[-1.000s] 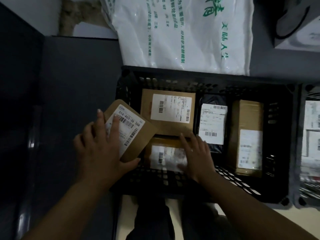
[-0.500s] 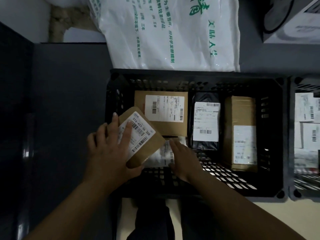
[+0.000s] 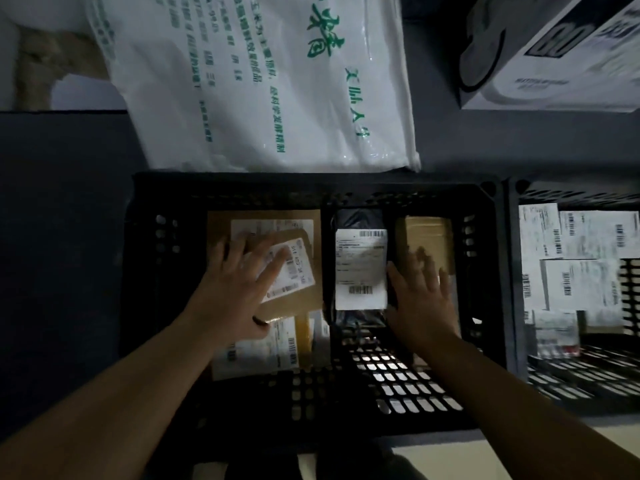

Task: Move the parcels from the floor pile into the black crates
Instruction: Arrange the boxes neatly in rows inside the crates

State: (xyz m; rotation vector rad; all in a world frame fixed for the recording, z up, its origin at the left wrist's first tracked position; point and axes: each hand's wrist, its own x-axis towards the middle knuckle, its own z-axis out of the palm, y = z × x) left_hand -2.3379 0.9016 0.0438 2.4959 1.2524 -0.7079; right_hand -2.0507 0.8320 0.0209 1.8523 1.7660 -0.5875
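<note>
A black crate holds several parcels. My left hand lies spread on a small brown parcel with a white label, thumb at its near edge, pressing it down onto a larger brown parcel at the back left. Just in front of these lies another labelled parcel. In the middle is a black bag parcel with a white label. My right hand rests palm down, fingers apart, on a brown box at the crate's right side, with the thumb between box and bag.
A second black crate to the right holds several white-labelled parcels. A white plastic bag with green print lies behind the crates, and a white box sits at the back right. Dark surface lies to the left.
My left hand carried the small brown parcel right and into the crate, laying it flat on the back-left parcel. My right hand left the front parcel and moved right onto the brown box.
</note>
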